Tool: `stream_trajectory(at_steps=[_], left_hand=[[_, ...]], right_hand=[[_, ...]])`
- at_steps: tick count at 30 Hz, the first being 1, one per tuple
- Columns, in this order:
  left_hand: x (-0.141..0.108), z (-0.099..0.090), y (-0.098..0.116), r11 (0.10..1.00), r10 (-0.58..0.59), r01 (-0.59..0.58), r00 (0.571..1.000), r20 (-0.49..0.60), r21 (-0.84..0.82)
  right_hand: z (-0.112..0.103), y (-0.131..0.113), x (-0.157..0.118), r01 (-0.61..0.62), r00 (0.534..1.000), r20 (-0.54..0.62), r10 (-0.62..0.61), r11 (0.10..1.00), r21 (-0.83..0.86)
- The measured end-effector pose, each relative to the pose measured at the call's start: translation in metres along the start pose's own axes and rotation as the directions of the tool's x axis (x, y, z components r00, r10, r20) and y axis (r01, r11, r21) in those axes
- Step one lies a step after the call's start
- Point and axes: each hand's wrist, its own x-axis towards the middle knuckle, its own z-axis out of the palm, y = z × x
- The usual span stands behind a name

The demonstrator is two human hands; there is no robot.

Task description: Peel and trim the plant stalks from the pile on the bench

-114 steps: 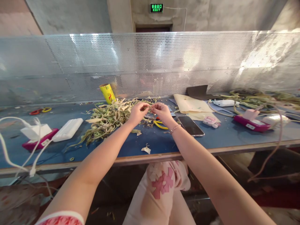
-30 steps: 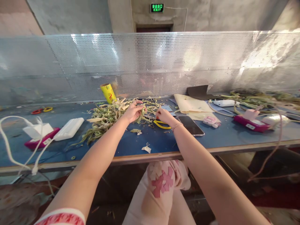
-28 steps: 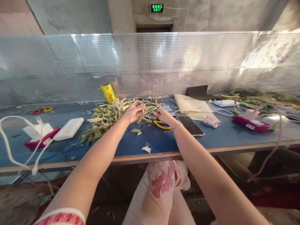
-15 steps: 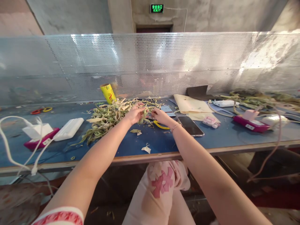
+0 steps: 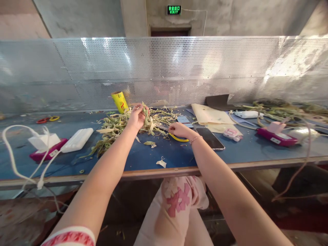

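My left hand (image 5: 138, 117) is closed around a dried leafy stem (image 5: 147, 117), lifted just above a heap of withered plants (image 5: 110, 131). Pale, curled leaves hang from that stem. To its right my right hand (image 5: 176, 130) is curled shut, low over the blue table, at a pair of yellow-handled scissors (image 5: 181, 139). The yellow loop shows under the fingers; a thin blade seems to point left toward the plants, though the fingers hide most of the grip. Leaf scraps (image 5: 161, 163) lie near the table edge.
A yellow tube (image 5: 119, 101) leans by the perforated screen (image 5: 164, 61). Right of my hands lie a phone (image 5: 210, 138), brown paper (image 5: 212, 113) and a pink case (image 5: 232, 134). Power strips (image 5: 278, 137) with cables sit at both sides. More scissors (image 5: 48, 119) lie far left.
My left hand has moved left and up, away from my right hand, bringing the dried stem with it. My right hand has drawn slightly down toward me. The view has shifted a little.
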Motion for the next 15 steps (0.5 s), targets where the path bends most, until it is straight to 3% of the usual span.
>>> stream_trajectory(at_steps=[2,4,7,9,12,15], left_hand=[[0.002,-0.002,0.004,0.999,0.027,-0.027,1.0,-0.013,-0.027],[0.0,-0.001,0.007,0.998,0.025,-0.025,1.0,-0.012,-0.049],[-0.008,0.007,0.01,0.998,-0.038,0.04,0.998,0.043,-0.042],[-0.015,0.013,0.01,0.995,-0.099,0.099,0.991,0.086,0.002],[-0.023,0.019,0.004,0.98,-0.197,0.192,0.952,0.236,0.043],[-0.029,0.024,-0.003,0.966,-0.255,0.249,0.905,0.341,0.062]], right_hand=[[0.0,0.002,-0.001,-0.005,0.999,0.054,0.007,1.0,-0.027],[0.0,0.002,-0.001,-0.032,0.999,0.036,0.033,0.999,-0.028],[0.0,-0.002,0.0,-0.029,0.986,-0.16,0.045,0.995,0.098],[0.0,-0.006,0.001,0.062,0.97,-0.242,0.014,0.95,0.305],[0.006,-0.014,0.002,0.143,0.989,-0.136,-0.067,0.708,0.692],[0.014,-0.021,0.004,0.103,0.992,-0.059,-0.111,0.454,0.885]])
